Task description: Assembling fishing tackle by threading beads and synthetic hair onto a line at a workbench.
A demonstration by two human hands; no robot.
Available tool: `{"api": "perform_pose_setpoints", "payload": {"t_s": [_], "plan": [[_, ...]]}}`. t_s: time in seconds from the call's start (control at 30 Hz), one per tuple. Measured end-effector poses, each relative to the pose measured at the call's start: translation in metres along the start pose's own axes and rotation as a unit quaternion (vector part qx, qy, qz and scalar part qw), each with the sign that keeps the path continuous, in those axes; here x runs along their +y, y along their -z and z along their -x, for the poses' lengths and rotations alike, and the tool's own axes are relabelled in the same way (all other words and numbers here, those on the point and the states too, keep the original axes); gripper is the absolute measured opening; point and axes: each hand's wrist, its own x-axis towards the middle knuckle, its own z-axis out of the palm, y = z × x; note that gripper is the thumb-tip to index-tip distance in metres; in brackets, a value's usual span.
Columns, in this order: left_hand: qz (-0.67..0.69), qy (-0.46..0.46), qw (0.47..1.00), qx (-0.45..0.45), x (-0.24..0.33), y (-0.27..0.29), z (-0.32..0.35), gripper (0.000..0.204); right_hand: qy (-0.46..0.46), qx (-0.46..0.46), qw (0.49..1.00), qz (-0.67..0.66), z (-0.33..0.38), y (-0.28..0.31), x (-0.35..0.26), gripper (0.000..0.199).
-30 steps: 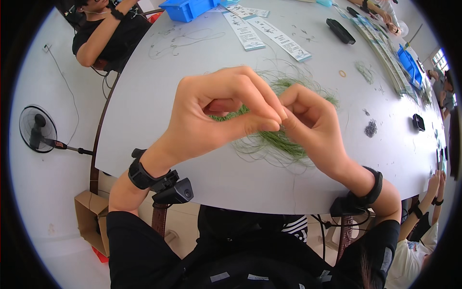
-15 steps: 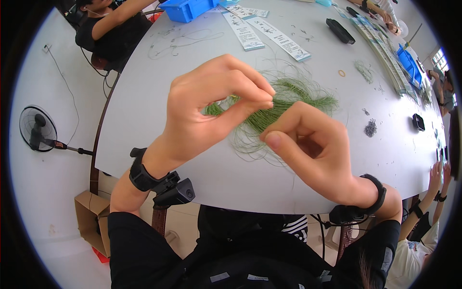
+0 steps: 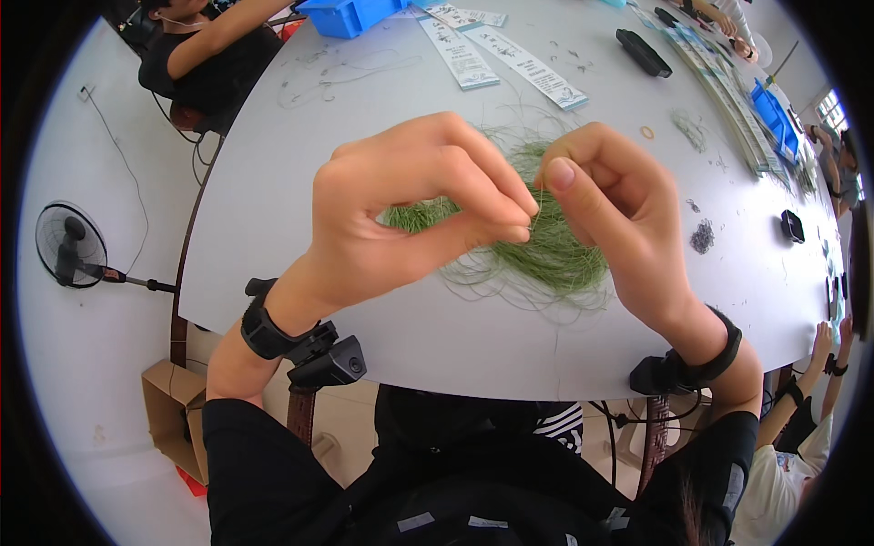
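Pinching a thin green strand (image 3: 537, 218) between thumb and forefinger of my left hand (image 3: 410, 218), I see my right hand's (image 3: 610, 209) grip just beside it, fingers curled, above the green tangle (image 3: 555, 259) lying on the bench (image 3: 273, 182).

The left hand (image 3: 410, 214) and right hand (image 3: 610, 205) cover much of the green fibre pile (image 3: 546, 250); any pinched strand is too thin to tell.
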Motion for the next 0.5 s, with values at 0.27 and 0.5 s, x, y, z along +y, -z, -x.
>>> {"api": "perform_pose_setpoints", "payload": {"t_s": [0.27, 0.5], "plan": [[0.029, 0.068, 0.997, 0.004, 0.0, 0.004, 0.007, 0.015, -0.122, -0.085, 0.986, -0.073, 0.007, -0.008, 0.002, 0.018], [-0.05, 0.027, 0.998, 0.039, -0.004, 0.001, 0.003, 0.015, -0.159, -0.094, 0.981, -0.059, 0.023, -0.018, -0.011, 0.016]]}}
